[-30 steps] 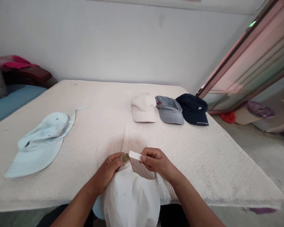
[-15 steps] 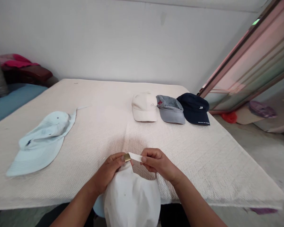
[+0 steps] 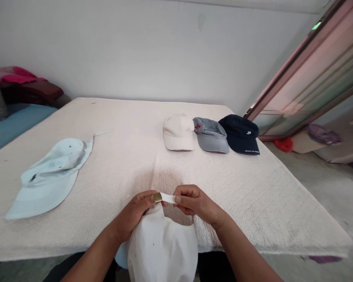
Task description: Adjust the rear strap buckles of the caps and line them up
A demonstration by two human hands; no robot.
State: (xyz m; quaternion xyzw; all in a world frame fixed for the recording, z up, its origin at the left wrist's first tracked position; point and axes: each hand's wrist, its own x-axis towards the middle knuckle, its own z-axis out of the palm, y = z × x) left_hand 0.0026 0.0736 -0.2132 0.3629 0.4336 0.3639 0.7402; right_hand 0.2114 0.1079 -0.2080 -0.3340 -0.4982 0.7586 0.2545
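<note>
A white cap (image 3: 164,246) hangs at the near table edge, its back opening facing up toward the table. My left hand (image 3: 138,207) pinches the brass buckle (image 3: 158,197) at the cap's back. Between finger and thumb, my right hand (image 3: 194,199) grips the white strap (image 3: 168,198), which runs from the buckle. Part of a light blue brim (image 3: 121,254) shows below my left wrist. A pale blue cap (image 3: 53,176) with a small dark logo lies on its side at the left.
The table (image 3: 129,156) has a cream textured cover. Toward the back right sit a cream cap (image 3: 179,133), a grey cap (image 3: 211,135) and a navy cap (image 3: 239,133) in a row. A wall is behind, with a framed glass panel (image 3: 312,86) at right.
The strap between the buckle and my right hand looks slightly shorter and more level. Both hands keep their grip. The whole view has shifted a little.
</note>
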